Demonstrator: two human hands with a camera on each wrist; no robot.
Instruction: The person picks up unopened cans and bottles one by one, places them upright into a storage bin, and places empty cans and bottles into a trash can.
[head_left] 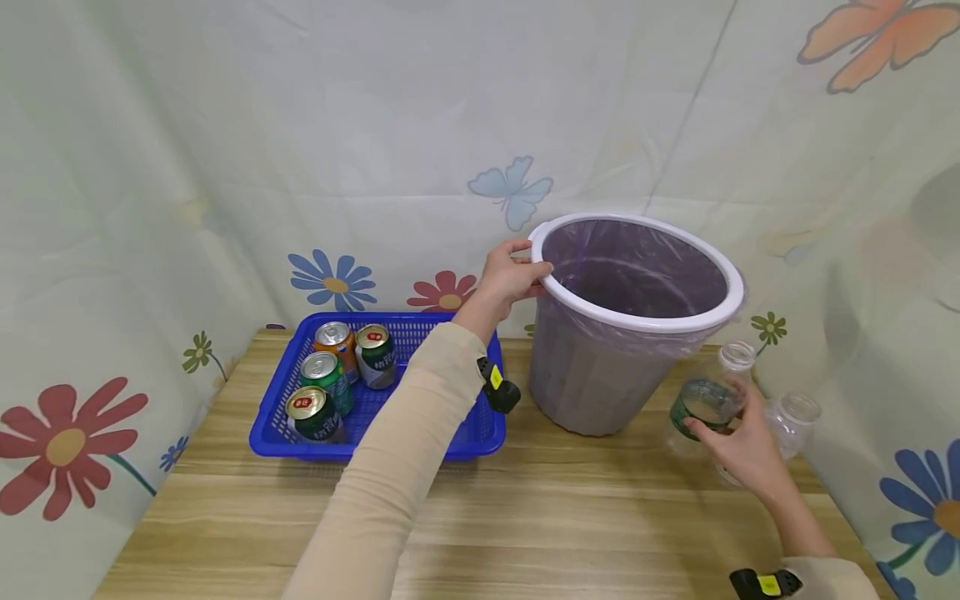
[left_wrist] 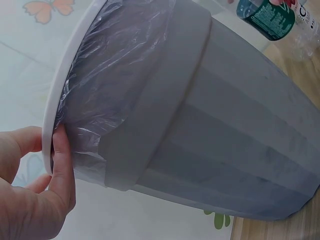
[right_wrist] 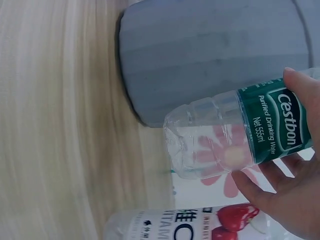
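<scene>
My left hand point(head_left: 510, 275) holds the white rim point(left_wrist: 48, 120) of a grey trash bin point(head_left: 585, 375), thumb on one side and fingers on the other. A thin purple plastic liner point(left_wrist: 120, 75) is folded over the bin's edge. Right of the bin, my right hand point(head_left: 746, 450) grips a clear plastic water bottle point(right_wrist: 272, 120) round its green label. The bottle has no cap and looks see-through below the label. Beside that hand stands a second clear bottle point(head_left: 797, 412), partly hidden; its label point(right_wrist: 190, 222) shows cherries in the right wrist view.
A blue plastic basket point(head_left: 266, 421) sits on the left of the wooden table point(head_left: 525, 533), behind my left forearm. Several drink cans point(head_left: 375, 358) stand in its left half. A flowered curtain point(head_left: 390, 167) hangs close around the back and sides of the table.
</scene>
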